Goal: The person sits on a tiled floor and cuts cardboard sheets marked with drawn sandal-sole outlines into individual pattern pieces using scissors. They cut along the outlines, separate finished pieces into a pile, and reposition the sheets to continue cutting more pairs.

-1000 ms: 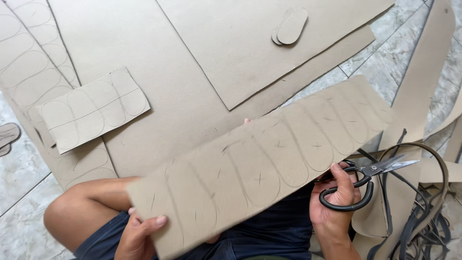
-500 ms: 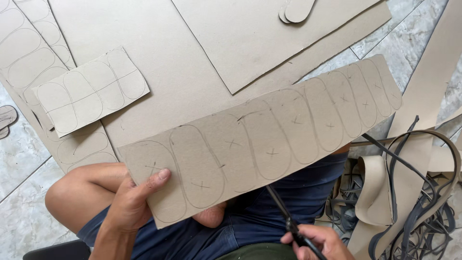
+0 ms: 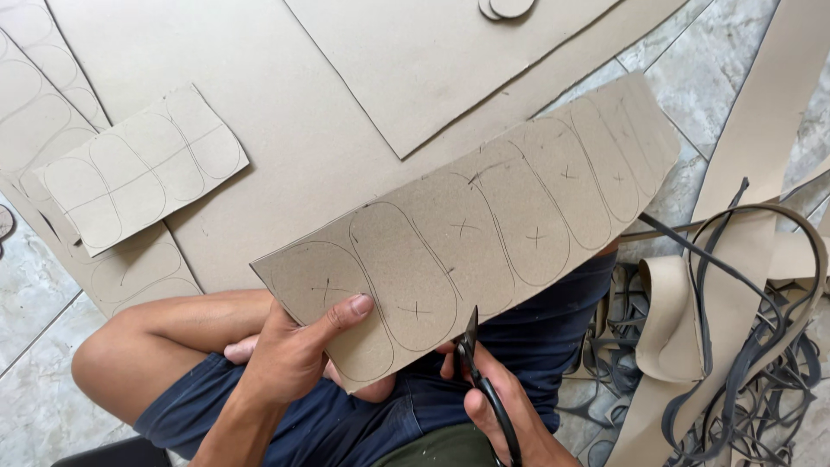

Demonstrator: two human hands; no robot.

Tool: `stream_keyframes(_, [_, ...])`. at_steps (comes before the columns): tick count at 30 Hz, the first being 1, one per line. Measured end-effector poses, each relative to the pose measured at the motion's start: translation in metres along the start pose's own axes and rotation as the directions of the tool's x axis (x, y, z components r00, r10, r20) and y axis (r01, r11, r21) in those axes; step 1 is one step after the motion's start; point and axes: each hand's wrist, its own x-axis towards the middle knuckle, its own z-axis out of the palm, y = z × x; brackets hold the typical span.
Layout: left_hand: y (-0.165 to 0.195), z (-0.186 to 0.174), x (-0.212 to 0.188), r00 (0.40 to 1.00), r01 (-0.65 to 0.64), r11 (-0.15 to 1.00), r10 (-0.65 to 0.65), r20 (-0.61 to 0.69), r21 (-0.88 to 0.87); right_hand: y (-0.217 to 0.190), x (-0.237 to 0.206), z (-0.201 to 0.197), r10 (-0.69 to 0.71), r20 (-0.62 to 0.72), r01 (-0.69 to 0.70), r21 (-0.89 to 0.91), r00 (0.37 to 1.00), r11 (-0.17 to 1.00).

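Observation:
A long strip of grey-brown cardboard (image 3: pixel 519 216) with several pencilled oval outlines, some marked with crosses, is held over my lap. My left hand (image 3: pixel 294 350) grips its lower left end, thumb on top. My right hand (image 3: pixel 497 402) holds black scissors (image 3: pixel 477 363) below the strip. The blade tips point up and meet the strip's lower edge near its middle.
Large cardboard sheets (image 3: pixel 285 95) cover the tiled floor ahead. A smaller marked piece (image 3: pixel 138 169) lies at left. Two cut-out ovals (image 3: pixel 506 7) rest at the top. Offcut strips and dark trimmings (image 3: pixel 743 346) pile up at right. My bare knee (image 3: pixel 130 355) is at lower left.
The strip has swung and come closer to me. My left hand shifted its grip along the left end. My right hand brought the scissors from the right up to the strip's lower edge.

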Motion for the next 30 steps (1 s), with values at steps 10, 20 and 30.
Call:
stream_keyframes(10, [-0.004,-0.006,0.001,1.0,0.006,0.998,-0.005,-0.024,0.068,0.055,-0.007,0.005,0.147,-0.179,-0.089,0.298,0.973,0.95])
stream_keyframes(20, [0.003,-0.022,-0.001,1.0,-0.009,0.999,0.01,0.007,-0.053,0.065,-0.013,-0.005,0.086,-0.172,-0.07,0.097,0.981,0.993])
stream_keyframes(30, [-0.005,-0.032,-0.03,0.998,0.044,0.998,-0.046,-0.034,-0.052,0.021,0.012,0.002,0.086,-0.046,-0.088,-0.041,0.995,0.995])
